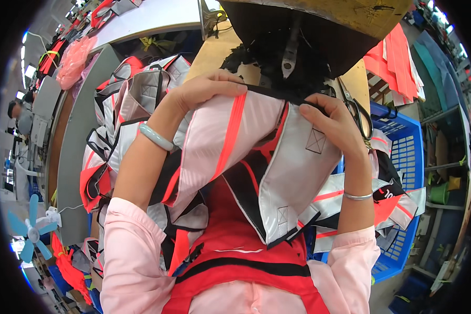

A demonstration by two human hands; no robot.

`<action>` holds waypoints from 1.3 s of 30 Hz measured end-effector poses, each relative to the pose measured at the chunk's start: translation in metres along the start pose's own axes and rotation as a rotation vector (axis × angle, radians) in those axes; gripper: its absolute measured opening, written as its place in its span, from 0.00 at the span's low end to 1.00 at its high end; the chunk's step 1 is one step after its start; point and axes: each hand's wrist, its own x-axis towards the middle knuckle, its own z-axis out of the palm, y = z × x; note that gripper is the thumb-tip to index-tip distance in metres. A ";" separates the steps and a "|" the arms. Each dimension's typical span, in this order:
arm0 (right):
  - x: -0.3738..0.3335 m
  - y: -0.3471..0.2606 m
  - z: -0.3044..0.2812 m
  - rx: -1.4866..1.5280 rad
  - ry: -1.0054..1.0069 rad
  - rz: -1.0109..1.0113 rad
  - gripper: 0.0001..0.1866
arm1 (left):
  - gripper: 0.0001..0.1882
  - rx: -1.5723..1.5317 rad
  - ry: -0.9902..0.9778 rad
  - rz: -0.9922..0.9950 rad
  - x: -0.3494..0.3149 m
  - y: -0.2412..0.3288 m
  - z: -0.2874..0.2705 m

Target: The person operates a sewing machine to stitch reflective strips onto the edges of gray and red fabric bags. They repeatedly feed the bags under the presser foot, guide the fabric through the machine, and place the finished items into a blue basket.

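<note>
Both hands gripping black-edged grey fabric piece; blue basket at right.

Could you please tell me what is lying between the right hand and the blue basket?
In the head view, a pair of scissors with black handles lies between the right hand, which holds the sewn cloth, and the blue basket.
</note>
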 end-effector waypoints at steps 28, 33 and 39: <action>-0.014 0.003 -0.013 -0.034 -0.052 -0.127 0.12 | 0.12 0.298 0.036 -0.040 -0.013 0.017 -0.018; -0.135 0.018 -0.030 0.053 -0.327 -0.114 0.09 | 0.17 0.586 -0.385 0.016 -0.062 -0.013 0.045; -0.379 0.056 -0.222 -0.210 0.780 -0.117 0.17 | 0.12 0.525 -0.650 0.011 -0.097 -0.026 0.090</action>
